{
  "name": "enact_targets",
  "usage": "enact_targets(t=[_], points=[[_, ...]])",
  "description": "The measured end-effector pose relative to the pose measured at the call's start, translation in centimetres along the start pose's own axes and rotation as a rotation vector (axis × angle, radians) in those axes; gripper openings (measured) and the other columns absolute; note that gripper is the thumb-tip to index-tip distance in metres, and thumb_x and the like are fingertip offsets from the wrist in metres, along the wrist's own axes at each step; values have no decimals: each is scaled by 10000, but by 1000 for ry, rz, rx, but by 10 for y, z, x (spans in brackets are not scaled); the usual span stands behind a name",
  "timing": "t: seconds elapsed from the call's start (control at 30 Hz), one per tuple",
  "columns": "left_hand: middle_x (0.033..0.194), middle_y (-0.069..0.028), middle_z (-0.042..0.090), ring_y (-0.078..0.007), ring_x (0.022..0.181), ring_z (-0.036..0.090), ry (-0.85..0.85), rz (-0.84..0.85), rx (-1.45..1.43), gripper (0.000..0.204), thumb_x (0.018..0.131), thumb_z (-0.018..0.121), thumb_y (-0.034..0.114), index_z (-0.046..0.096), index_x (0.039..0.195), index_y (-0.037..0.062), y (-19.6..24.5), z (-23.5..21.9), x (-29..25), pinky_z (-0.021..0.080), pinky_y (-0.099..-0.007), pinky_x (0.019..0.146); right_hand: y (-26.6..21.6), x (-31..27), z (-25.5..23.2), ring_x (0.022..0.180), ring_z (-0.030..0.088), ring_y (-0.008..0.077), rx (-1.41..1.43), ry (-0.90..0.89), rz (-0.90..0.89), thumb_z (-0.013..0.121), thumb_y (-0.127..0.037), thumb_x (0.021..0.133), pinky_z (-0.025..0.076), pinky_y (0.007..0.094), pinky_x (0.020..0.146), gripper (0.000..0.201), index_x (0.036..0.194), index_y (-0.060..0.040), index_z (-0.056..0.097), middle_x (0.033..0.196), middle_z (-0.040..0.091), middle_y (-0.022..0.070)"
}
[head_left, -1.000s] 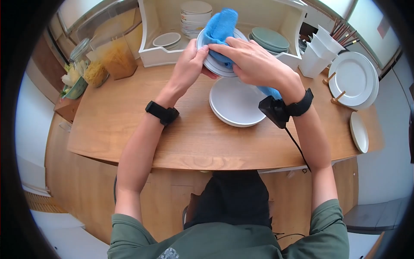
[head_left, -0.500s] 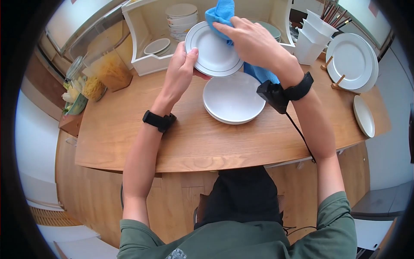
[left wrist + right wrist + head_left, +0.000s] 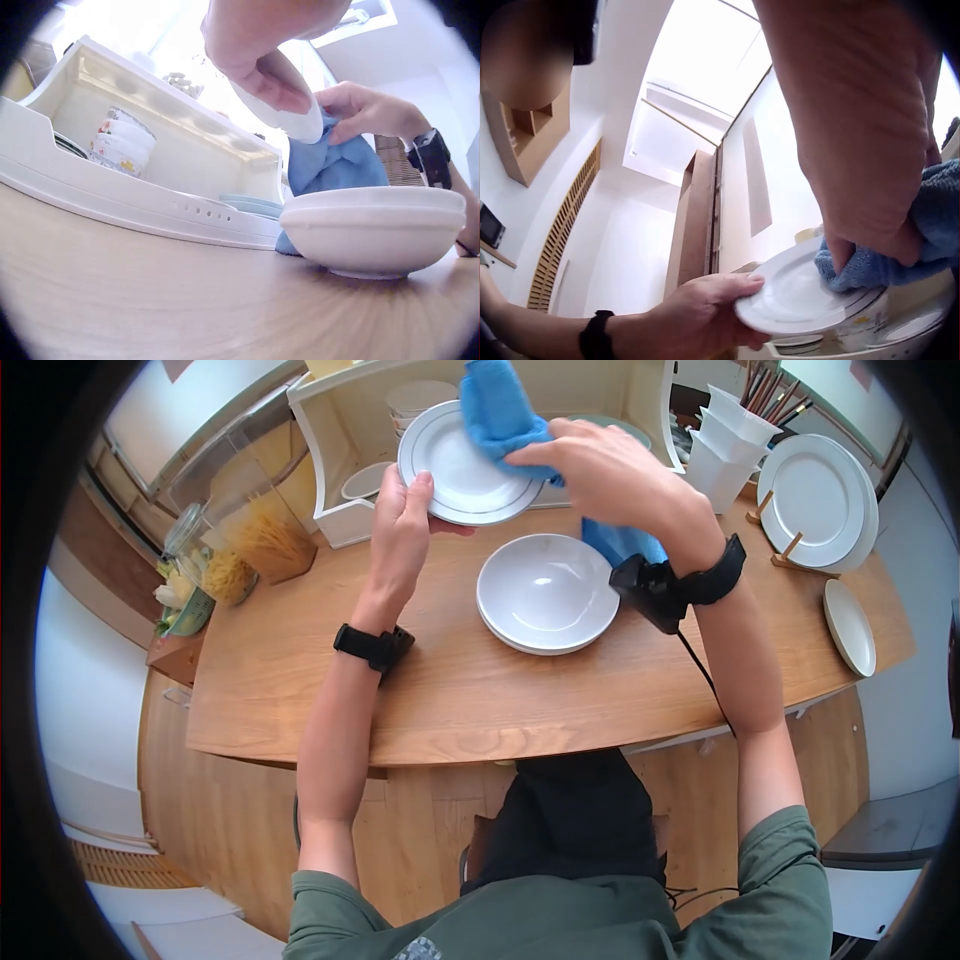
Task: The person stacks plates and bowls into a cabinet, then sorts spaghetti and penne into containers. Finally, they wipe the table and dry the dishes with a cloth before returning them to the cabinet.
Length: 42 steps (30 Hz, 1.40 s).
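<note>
My left hand (image 3: 400,530) holds a small white plate (image 3: 455,465) with a thin dark line round its rim, thumb on top and fingers beneath. The plate is tilted up above the table, left of the bowls. In my right hand (image 3: 625,470) a blue cloth (image 3: 500,415) is pinched, and it lies against the plate's right side. From the right wrist view, the cloth (image 3: 892,266) covers part of the plate's face (image 3: 791,296). Two stacked white bowls (image 3: 548,595) stand on the table below, seen side-on in the left wrist view.
Behind the plate stands a white shelf unit (image 3: 345,520) with stacked bowls and plates. Pasta containers (image 3: 265,540) are at the left. At the right are white holders with chopsticks (image 3: 715,460), plates on a rack (image 3: 815,500) and an oval dish (image 3: 849,627). More blue cloth (image 3: 620,540) lies behind the bowls.
The plate has moved left, away from over the bowls, and its face now shows. The cloth has shifted from across the plate to its right edge, with the right hand lower.
</note>
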<state>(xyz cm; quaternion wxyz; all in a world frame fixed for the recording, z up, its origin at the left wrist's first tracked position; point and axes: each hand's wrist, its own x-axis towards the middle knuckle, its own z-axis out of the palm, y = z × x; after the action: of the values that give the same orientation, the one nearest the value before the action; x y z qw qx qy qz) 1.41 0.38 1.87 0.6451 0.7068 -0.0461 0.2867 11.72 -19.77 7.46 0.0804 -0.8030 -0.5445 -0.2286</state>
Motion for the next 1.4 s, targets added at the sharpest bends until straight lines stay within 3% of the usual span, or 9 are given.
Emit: enact_targets(t=[0.2,0.3,0.6,0.83,0.97,1.1,1.17,1.27,1.4], points=[[991,-141,623,-180,787,672,-51,-26,5,313,1023,383,228,444,1185,-32,-1,0,-1,601,-323,643,44,-9,-17,985,590,321,-218,76,241,497,104,752,484,400,820,607,1272,-189,612,971,592,134],[990,-138,621,-170,787,667,-41,-12,-23,324,1023,383,230,444,1196,-36,3,2,-2,599,-315,632,64,-17,-35,1117,586,309,-207,57,283,578,66,725,489,409,917,576,1243,-181,630,1099,639,140],[1001,-141,622,-165,791,666,-49,-57,-96,364,1024,387,238,422,1240,-53,2,0,-3,603,-310,629,88,-39,-89,1007,597,332,-156,156,342,454,81,730,453,415,893,552,1188,-145,663,996,610,145],[1015,-128,611,-170,800,668,-195,-132,-72,386,1022,405,246,414,1272,-48,-1,9,-8,611,-307,597,23,-8,-58,997,601,340,50,107,115,507,96,746,480,412,875,504,1183,-103,659,1015,618,153],[1007,-122,612,-171,801,669,-186,-100,-122,388,1022,406,254,418,1274,-40,1,10,-9,610,-304,596,-20,7,-16,997,587,315,89,71,-174,522,83,748,473,402,848,484,1164,-118,669,972,616,115],[1010,-128,617,-181,801,672,-119,-94,-94,377,1021,399,250,425,1265,-36,-1,2,-3,607,-304,611,-30,4,-16,1041,578,253,81,-145,-145,527,102,720,413,352,835,499,1131,-130,688,972,618,74],[1011,-133,619,-184,801,673,-68,-82,-91,371,1020,393,242,427,1259,-39,-2,0,-2,605,-303,618,-20,-2,-22,1038,585,274,100,-173,-175,540,106,699,447,376,844,489,1104,-117,698,975,632,86],[996,-149,625,-184,791,674,-15,-130,-94,365,1014,380,216,423,1252,-57,2,-2,-1,596,-300,631,-8,-7,-44,1044,598,333,-3,-305,91,555,104,676,493,405,887,464,1071,-89,705,1023,664,131],[998,-142,621,-170,777,668,-102,-218,-97,370,1012,403,235,443,1237,-55,2,-6,-1,595,-298,627,41,-18,-58,1056,610,347,-35,-214,285,525,124,668,491,393,905,491,1085,-68,699,1082,662,184]])
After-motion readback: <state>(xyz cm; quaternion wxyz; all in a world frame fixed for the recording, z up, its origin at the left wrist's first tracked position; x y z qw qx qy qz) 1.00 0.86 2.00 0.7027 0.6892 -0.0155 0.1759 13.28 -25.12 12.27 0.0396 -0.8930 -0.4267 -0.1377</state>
